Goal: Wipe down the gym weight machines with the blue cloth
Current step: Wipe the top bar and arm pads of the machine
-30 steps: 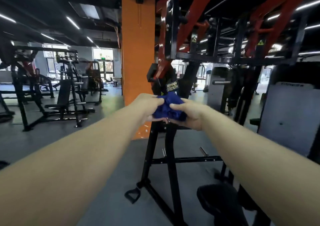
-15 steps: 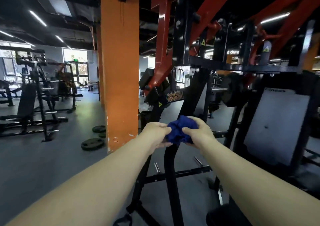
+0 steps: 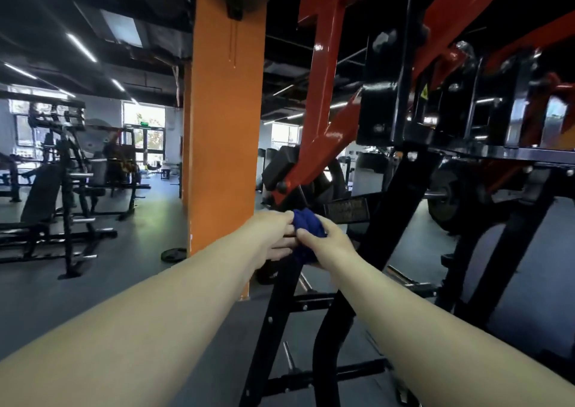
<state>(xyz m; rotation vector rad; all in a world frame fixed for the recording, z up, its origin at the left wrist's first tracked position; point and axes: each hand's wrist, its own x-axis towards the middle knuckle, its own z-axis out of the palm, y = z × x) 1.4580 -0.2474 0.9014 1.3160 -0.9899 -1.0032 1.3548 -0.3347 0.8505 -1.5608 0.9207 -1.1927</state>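
The weight machine [image 3: 401, 163] fills the view from twelve to three o'clock. Before its frame, both hands meet on the cloth [image 3: 306, 224], left hand [image 3: 277, 235] at its nine o'clock, right hand [image 3: 329, 241] at its three. The pillar [image 3: 224, 145] stands just left of the machine, a plate [image 3: 173, 254] on the floor at its foot, benches [image 3: 56, 201] farther out at nine o'clock.

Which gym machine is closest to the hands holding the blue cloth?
The black-and-red weight machine right behind the bunched blue cloth that the left hand and right hand grip. The black bench machines stand far off, left of the orange pillar.
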